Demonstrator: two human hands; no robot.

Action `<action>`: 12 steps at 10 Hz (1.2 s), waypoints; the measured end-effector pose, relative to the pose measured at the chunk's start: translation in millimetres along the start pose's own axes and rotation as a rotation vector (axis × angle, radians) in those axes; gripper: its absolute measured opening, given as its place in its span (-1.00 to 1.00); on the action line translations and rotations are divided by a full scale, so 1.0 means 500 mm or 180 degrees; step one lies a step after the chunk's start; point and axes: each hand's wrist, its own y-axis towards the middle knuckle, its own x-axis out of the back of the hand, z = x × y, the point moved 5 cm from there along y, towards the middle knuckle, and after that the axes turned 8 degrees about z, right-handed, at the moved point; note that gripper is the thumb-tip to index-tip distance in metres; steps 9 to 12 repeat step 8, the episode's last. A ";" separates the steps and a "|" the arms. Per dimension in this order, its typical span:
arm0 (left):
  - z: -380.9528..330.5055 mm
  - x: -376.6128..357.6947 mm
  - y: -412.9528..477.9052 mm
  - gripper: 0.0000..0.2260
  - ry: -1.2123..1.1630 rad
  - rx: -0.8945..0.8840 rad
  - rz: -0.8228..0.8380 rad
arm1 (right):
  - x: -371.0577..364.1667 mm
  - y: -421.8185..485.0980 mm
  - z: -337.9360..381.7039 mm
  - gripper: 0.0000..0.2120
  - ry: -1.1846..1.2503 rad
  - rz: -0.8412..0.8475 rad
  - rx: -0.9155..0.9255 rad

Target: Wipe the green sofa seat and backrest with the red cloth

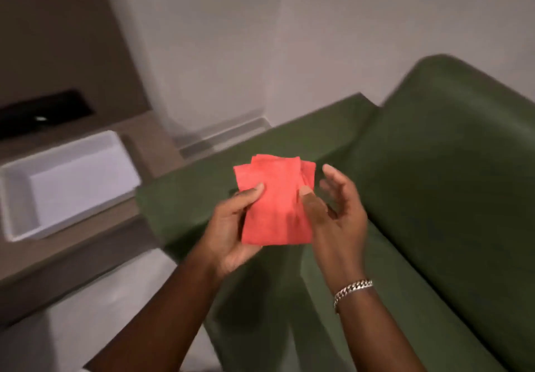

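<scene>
We see the left hand (231, 224) grasping the red cloth (275, 201) from its left edge: the thumb lies across the front face and the remaining fingers are hidden behind the fabric. The right hand (333, 212) meets the cloth at its right edge. Its thumb presses on the front face, while the other fingers are spread and loosely curved, apart from the cloth, so this hand is not closed around it. A silver chain bracelet (351, 289) sits on the right wrist.

The cloth is folded into a compact stack of several layers, with the upper edges fanned slightly. It is held in the air between the two hands, above the sofa and not touching it.

Directly beneath and beyond the hands we see the green sofa (434, 198). Its seat (390, 299) extends below the right hand and forearm, the backrest (451, 146) rises to the right of the right hand, and the armrest (202, 186) runs behind the left hand.

To the left of the left hand, well apart from it, a white rectangular tray (17, 198) rests on a brown counter (86, 235). Beyond it sits a dark recessed panel (43, 111). A pale wall (260, 39) stands behind the sofa. The frame shows motion blur, so finer detail cannot be read.
</scene>
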 end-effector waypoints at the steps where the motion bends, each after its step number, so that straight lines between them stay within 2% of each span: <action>1: -0.159 0.098 -0.039 -0.71 0.0225 -0.0419 -0.0214 | -0.178 0.053 -0.009 -0.61 0.0180 0.0275 -0.0355; 2: -0.301 0.257 -0.067 -0.73 0.0413 -0.0635 -0.0552 | -0.391 0.113 -0.050 -0.68 0.0191 0.0610 -0.0569; 3: -0.417 0.446 -0.090 -0.71 0.0433 -0.0681 -0.1133 | -0.596 0.165 -0.129 -0.71 -0.0033 0.0798 -0.0678; 4: -0.500 0.653 -0.115 -0.65 0.0173 -0.0632 -0.1720 | -0.812 0.198 -0.249 -0.72 -0.0221 0.1095 -0.0926; 5: -0.532 0.825 -0.116 -0.67 -0.0048 -0.0518 -0.2162 | -0.969 0.224 -0.386 -0.69 -0.0450 0.1266 -0.1094; 6: -0.534 0.960 -0.107 -0.68 0.0190 -0.0369 -0.2543 | -1.053 0.246 -0.514 -0.70 -0.0806 0.1187 -0.1253; 7: -0.539 1.036 -0.094 -0.71 0.0505 -0.0122 -0.2760 | -1.099 0.275 -0.593 -0.71 -0.1190 0.1298 -0.1231; 8: -0.574 1.052 -0.110 -0.78 0.0852 0.0004 -0.3088 | -1.106 0.299 -0.598 -0.74 -0.1137 0.1168 -0.1188; 12: -0.574 1.052 -0.110 -0.78 0.0852 0.0004 -0.3088 | -1.106 0.299 -0.598 -0.74 -0.1137 0.1168 -0.1188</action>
